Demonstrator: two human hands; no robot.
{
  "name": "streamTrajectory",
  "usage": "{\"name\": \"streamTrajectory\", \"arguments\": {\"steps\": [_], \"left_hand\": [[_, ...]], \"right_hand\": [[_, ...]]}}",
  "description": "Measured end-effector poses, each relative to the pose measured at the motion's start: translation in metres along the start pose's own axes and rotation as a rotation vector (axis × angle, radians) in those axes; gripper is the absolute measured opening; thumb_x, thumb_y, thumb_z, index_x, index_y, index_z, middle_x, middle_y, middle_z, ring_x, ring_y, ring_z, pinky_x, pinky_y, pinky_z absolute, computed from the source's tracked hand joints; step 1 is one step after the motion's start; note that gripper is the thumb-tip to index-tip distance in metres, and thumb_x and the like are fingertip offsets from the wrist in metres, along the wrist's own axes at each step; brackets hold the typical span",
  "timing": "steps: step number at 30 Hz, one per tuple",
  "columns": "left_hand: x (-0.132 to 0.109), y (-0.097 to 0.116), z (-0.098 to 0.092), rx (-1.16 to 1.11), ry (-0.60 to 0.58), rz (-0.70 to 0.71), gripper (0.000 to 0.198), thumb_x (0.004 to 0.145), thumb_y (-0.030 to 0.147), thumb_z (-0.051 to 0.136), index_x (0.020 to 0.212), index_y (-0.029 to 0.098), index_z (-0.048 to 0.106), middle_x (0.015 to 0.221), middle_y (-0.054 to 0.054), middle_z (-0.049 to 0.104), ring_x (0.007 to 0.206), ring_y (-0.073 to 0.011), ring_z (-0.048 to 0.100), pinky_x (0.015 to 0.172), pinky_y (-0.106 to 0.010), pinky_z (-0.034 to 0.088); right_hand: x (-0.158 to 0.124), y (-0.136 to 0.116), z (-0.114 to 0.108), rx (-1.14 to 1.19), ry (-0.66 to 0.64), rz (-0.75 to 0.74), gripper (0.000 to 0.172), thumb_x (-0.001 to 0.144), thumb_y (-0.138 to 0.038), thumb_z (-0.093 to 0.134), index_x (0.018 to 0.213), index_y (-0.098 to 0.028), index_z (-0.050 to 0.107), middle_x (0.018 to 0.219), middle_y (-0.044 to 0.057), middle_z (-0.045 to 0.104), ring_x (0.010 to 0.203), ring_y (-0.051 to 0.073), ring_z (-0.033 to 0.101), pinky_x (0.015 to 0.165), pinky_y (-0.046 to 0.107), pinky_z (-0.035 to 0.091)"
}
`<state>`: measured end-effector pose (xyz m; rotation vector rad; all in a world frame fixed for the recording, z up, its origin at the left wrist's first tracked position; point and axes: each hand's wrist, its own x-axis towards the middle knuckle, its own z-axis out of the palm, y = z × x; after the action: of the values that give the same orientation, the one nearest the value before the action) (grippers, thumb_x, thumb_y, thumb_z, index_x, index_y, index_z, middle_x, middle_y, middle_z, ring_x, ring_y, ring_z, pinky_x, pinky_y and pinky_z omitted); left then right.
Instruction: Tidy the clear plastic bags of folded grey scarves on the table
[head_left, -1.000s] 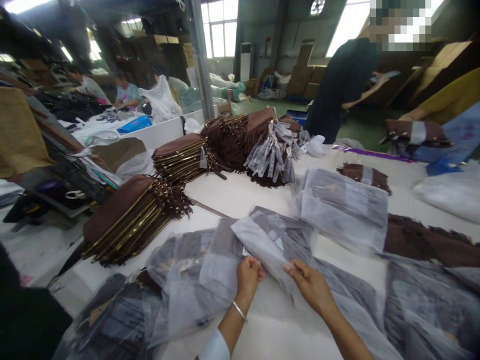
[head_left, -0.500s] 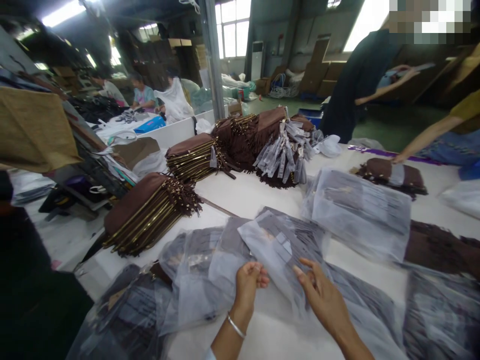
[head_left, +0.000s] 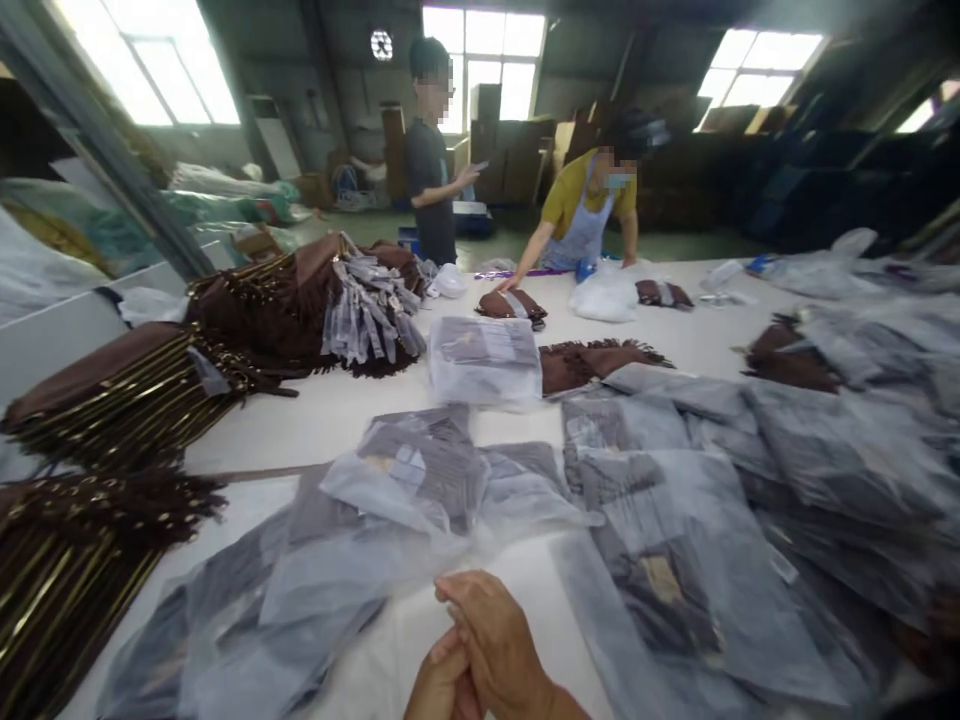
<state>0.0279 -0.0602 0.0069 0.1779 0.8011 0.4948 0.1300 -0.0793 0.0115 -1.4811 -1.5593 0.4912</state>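
Observation:
At the bottom centre my right hand (head_left: pixel 501 632) lies over my left hand (head_left: pixel 441 678), the two touching. The right fingers are bent and pressed together, and nothing shows in them. My left fingers are closed too, partly covered by the right hand; no object is visible between the palms. Just beyond them, a brown fringed bag in a frosted plastic bag (head_left: pixel 409 470) rests on other bagged ones. Another bagged brown bag (head_left: pixel 664 575) lies to the right, its tan tag showing through the plastic.
Stacked brown bags with gold zips (head_left: pixel 112 390) stand at the left, with fringed bags (head_left: pixel 371 300) behind. More wrapped bags (head_left: pixel 847 450) are heaped on the right. Across the white table (head_left: pixel 315 420), a person in an apron (head_left: pixel 589 215) touches a brown bag (head_left: pixel 517 305); another person (head_left: pixel 431 180) stands behind.
The view has swung to the right. My hands, apart over the bagged bag before, have come together lower and closer to me. The bagged bag stays on the pile.

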Motion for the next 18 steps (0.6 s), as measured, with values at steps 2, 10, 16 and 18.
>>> {"name": "streamTrajectory", "arguments": {"steps": [2,10,16,18], "left_hand": [[-0.004,-0.013,-0.002,-0.008,0.000,-0.075,0.028,0.065,0.017,0.082,0.092,0.015,0.073,0.097,-0.010,0.073,0.097,-0.0267,0.068,0.084,-0.032,0.054],[-0.015,-0.059,-0.012,-0.028,0.058,-0.278,0.029,0.074,0.022,0.077,0.102,0.020,0.068,0.108,-0.010,0.071,0.106,-0.0279,0.066,0.092,-0.037,0.053],[-0.022,-0.076,-0.009,-0.026,0.126,-0.255,0.027,0.066,0.012,0.081,0.089,0.016,0.067,0.086,-0.005,0.073,0.082,-0.0185,0.070,0.079,-0.028,0.054],[-0.024,-0.078,-0.009,0.045,0.096,-0.225,0.028,0.062,0.011,0.083,0.085,0.015,0.067,0.080,-0.005,0.071,0.077,-0.0178,0.069,0.074,-0.026,0.053]], "right_hand": [[-0.022,0.002,-0.010,0.039,-0.001,0.057,0.041,0.096,-0.019,0.035,0.135,-0.027,0.045,0.110,0.006,0.066,0.102,0.020,0.059,0.091,0.039,0.048],[-0.088,-0.001,-0.029,0.573,0.092,0.547,0.033,0.094,-0.035,0.040,0.123,-0.024,0.054,0.119,0.007,0.062,0.111,0.021,0.057,0.099,0.040,0.044],[-0.114,-0.001,-0.039,0.968,0.079,0.687,0.033,0.085,-0.045,0.060,0.107,-0.020,0.061,0.100,0.005,0.065,0.088,0.019,0.063,0.077,0.032,0.049],[-0.121,-0.002,-0.044,0.949,0.072,0.702,0.038,0.083,-0.049,0.062,0.107,-0.020,0.060,0.091,0.003,0.067,0.076,0.018,0.063,0.067,0.029,0.049]]}}
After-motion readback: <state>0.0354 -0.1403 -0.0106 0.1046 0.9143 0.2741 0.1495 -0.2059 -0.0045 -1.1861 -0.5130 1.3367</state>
